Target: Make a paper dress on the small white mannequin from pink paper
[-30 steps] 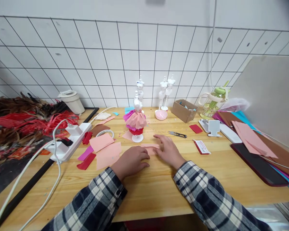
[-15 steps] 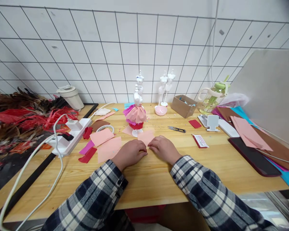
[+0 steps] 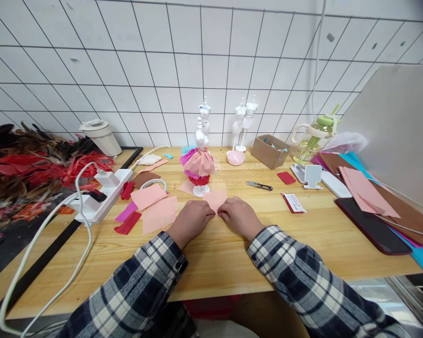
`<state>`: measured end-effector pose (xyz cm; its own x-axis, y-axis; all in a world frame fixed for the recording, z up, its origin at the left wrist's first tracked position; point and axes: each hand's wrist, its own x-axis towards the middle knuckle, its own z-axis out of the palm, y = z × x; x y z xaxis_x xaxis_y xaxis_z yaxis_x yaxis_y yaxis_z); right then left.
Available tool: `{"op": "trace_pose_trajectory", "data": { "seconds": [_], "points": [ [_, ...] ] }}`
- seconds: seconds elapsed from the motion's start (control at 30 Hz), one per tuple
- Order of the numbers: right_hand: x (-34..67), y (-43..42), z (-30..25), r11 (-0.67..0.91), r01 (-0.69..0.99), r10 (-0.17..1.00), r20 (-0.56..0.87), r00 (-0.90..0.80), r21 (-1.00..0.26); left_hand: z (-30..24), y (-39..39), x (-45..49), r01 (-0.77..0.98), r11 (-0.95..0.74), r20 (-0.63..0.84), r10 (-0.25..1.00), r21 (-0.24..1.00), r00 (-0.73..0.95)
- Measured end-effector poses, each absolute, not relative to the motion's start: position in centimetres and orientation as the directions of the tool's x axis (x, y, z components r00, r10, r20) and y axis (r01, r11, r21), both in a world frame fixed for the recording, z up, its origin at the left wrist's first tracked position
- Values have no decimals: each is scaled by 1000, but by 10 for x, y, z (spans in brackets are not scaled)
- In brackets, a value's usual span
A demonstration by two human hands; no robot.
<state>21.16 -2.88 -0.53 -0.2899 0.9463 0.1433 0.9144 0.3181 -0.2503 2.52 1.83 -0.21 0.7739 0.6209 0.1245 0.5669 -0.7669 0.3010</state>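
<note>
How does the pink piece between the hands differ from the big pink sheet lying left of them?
The small pink piece is pinched at its near edge by the left hand and right hand; the big pink sheet lies untouched on the table. The small pink piece looks clearly smaller than the big pink sheet. Both are the same pale pink.
</note>
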Motion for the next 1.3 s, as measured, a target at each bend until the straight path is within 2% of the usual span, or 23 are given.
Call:
{"op": "trace_pose_trajectory", "data": {
  "seconds": [0.33, 0.57, 0.8, 1.0, 1.1, 1.3],
  "points": [
    [211, -28, -5, 242, 934, 970, 74, -230, -264, 2, 16, 28, 636, -717, 91, 681, 285, 727],
    [210, -30, -1, 272, 937, 962, 98, -256, -221, 2, 14, 28, 615, -749, 133, 655, 249, 744],
    [210, -31, -1, 235, 944, 972, 49, -229, -234, 6, 13, 29, 650, -726, 88, 679, 224, 729],
    [208, -33, 1, 283, 949, 956, 117, -269, -136, 7, 13, 29, 615, -756, 117, 648, 225, 753],
    [208, -34, 2, 295, 952, 953, 96, -287, -84, 8, 13, 29, 611, -767, 105, 636, 197, 765],
    [209, -34, -1, 295, 954, 953, 89, -289, -59, 8, 12, 30, 656, -726, 83, 681, 208, 727]
  ]
}}
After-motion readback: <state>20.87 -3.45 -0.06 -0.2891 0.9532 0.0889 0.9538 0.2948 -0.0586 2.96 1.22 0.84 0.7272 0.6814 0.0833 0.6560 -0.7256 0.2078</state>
